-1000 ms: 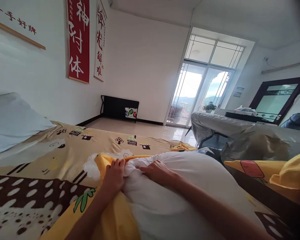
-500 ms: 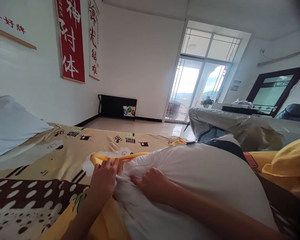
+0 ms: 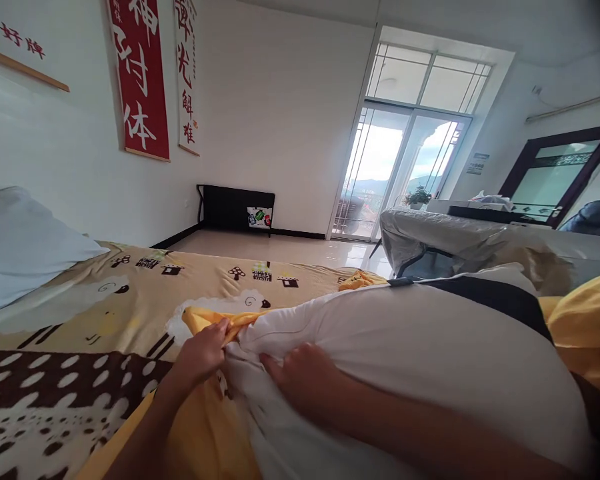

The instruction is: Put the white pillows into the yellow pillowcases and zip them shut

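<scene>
A plump white pillow [image 3: 430, 347] with a dark band near its far end lies before me on the bed. Its near left corner meets a yellow pillowcase [image 3: 205, 427], which is spread below and beside it. My left hand [image 3: 203, 353] pinches the pillowcase's edge at that corner. Just to the right, my right hand [image 3: 305, 377] is closed on the pillow's white fabric, thumb pointing left. Folds hide how far the pillow's corner sits inside the yellow cloth.
A patterned bedsheet [image 3: 130, 307] covers the bed, with another white pillow [image 3: 25, 247] at the left. More yellow cloth [image 3: 587, 320] lies at the right. Beyond stand a plastic-covered table [image 3: 455, 233] and a black folded frame [image 3: 225, 208] against the wall.
My left hand has shifted slightly left and turned, still holding the pillowcase edge. My right hand stays on the pillow, whose far end appears further right.
</scene>
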A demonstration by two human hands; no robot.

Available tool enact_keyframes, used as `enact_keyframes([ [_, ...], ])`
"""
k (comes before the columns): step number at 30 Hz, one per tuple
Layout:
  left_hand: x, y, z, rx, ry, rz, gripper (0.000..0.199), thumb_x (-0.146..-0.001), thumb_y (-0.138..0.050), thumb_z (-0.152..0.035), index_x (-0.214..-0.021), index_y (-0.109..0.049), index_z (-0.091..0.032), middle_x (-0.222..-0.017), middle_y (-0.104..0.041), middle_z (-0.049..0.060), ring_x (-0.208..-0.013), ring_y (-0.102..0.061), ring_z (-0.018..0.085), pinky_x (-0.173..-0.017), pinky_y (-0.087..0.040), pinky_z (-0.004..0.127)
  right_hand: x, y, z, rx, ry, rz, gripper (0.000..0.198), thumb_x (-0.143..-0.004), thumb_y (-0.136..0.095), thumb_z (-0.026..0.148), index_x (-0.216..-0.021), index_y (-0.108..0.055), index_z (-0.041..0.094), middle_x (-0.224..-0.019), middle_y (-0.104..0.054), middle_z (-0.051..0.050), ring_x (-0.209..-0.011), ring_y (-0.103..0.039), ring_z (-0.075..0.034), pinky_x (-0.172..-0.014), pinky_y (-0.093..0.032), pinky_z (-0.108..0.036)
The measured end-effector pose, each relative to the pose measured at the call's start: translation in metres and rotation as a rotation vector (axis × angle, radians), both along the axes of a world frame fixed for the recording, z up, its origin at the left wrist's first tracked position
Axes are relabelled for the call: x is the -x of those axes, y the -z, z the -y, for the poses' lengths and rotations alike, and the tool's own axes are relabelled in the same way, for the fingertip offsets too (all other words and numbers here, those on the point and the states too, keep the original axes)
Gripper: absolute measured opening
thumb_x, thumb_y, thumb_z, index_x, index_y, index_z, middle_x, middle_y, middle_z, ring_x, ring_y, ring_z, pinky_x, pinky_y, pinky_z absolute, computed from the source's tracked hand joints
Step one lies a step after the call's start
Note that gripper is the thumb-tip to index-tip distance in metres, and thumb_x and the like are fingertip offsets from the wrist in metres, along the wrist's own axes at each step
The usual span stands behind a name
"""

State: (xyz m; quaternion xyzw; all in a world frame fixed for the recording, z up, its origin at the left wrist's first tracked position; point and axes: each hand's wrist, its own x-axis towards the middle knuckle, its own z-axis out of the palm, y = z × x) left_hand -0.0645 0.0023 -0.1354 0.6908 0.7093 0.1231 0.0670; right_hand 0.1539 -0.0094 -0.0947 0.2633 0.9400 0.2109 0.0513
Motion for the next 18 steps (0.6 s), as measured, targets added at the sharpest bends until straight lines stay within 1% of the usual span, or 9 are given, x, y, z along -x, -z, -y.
enact_keyframes([
  [2,0.003,-0.009,0.008,-0.056,0.107,0.061,0.029,-0.072,-0.04,-0.007,-0.098,-0.05,-0.018,-0.106,-0.061,0.007,-0.101,-0.057,0.019,-0.083,-0.042,0.029,-0.001,0.0,-0.004,0.005,0.003,0.019,0.035,-0.088,-0.046,0.015,-0.122,-0.055,0.016,-0.063,-0.068,-0.006,-0.055,-0.064,-0.021,-0.043,-0.039,-0.027],
  [3,0.0,-0.013,0.012,-0.087,0.112,0.064,0.028,-0.072,-0.04,-0.007,-0.095,-0.051,-0.018,-0.103,-0.06,0.007,-0.098,-0.057,0.02,-0.083,-0.042,0.029,-0.002,0.0,-0.005,0.003,0.003,0.027,0.037,-0.088,-0.046,0.015,-0.123,-0.054,0.016,-0.064,-0.068,-0.006,-0.055,-0.064,-0.022,-0.043,-0.039,-0.028],
  [4,-0.004,-0.018,0.015,-0.117,0.081,0.04,0.027,-0.072,-0.039,-0.006,-0.094,-0.051,-0.017,-0.101,-0.06,0.007,-0.096,-0.057,0.02,-0.081,-0.042,0.03,-0.002,0.001,-0.005,-0.001,0.001,0.033,0.037,-0.088,-0.046,0.015,-0.124,-0.053,0.016,-0.064,-0.067,-0.006,-0.056,-0.064,-0.022,-0.043,-0.039,-0.028],
  [6,-0.016,-0.023,0.017,-0.195,-0.043,-0.061,0.027,-0.076,-0.036,-0.005,-0.095,-0.053,-0.017,-0.1,-0.059,0.008,-0.093,-0.058,0.023,-0.077,-0.043,0.033,-0.002,0.003,-0.005,-0.009,-0.011,0.028,0.035,-0.088,-0.045,0.015,-0.122,-0.055,0.016,-0.063,-0.067,-0.007,-0.056,-0.064,-0.022,-0.042,-0.037,-0.028],
  [8,-0.029,-0.022,0.014,-0.307,-0.15,-0.165,0.028,-0.082,-0.034,-0.007,-0.099,-0.054,-0.016,-0.101,-0.058,0.009,-0.096,-0.058,0.026,-0.076,-0.042,0.035,-0.001,0.006,0.0,-0.007,-0.029,0.012,0.032,-0.088,-0.044,0.015,-0.118,-0.056,0.016,-0.061,-0.066,-0.006,-0.054,-0.063,-0.021,-0.041,-0.033,-0.027],
  [10,-0.036,-0.017,0.007,-0.413,-0.189,-0.19,0.024,-0.086,-0.036,-0.012,-0.1,-0.055,-0.016,-0.1,-0.059,0.009,-0.097,-0.057,0.026,-0.076,-0.041,0.034,-0.001,0.008,0.009,-0.006,-0.053,-0.005,0.029,-0.089,-0.044,0.017,-0.114,-0.058,0.015,-0.059,-0.065,-0.006,-0.051,-0.062,-0.02,-0.04,-0.03,-0.026],
  [13,-0.039,-0.009,-0.002,-0.444,-0.174,-0.075,0.014,-0.089,-0.043,-0.022,-0.092,-0.056,-0.018,-0.094,-0.062,0.006,-0.09,-0.06,0.023,-0.069,-0.04,0.03,0.002,0.009,0.025,0.008,-0.11,-0.028,0.025,-0.089,-0.044,0.018,-0.109,-0.058,0.015,-0.057,-0.064,-0.005,-0.046,-0.058,-0.018,-0.038,-0.025,-0.026],
  [16,-0.048,-0.008,0.001,-0.434,-0.129,0.089,0.016,-0.089,-0.044,-0.025,-0.079,-0.055,-0.019,-0.079,-0.063,0.004,-0.075,-0.061,0.02,-0.062,-0.037,0.029,0.01,0.011,0.034,0.058,-0.159,-0.074,0.022,-0.086,-0.047,0.018,-0.105,-0.059,0.015,-0.059,-0.064,-0.004,-0.044,-0.054,-0.017,-0.037,-0.024,-0.027],
  [18,-0.061,-0.011,0.012,-0.567,-0.083,0.177,0.015,-0.086,-0.045,-0.021,-0.074,-0.053,-0.019,-0.07,-0.061,0.002,-0.067,-0.059,0.018,-0.06,-0.036,0.028,0.017,0.015,0.031,0.102,-0.169,-0.093,0.016,-0.085,-0.049,0.017,-0.092,-0.063,0.016,-0.062,-0.065,-0.005,-0.047,-0.054,-0.017,-0.039,-0.026,-0.029],
])
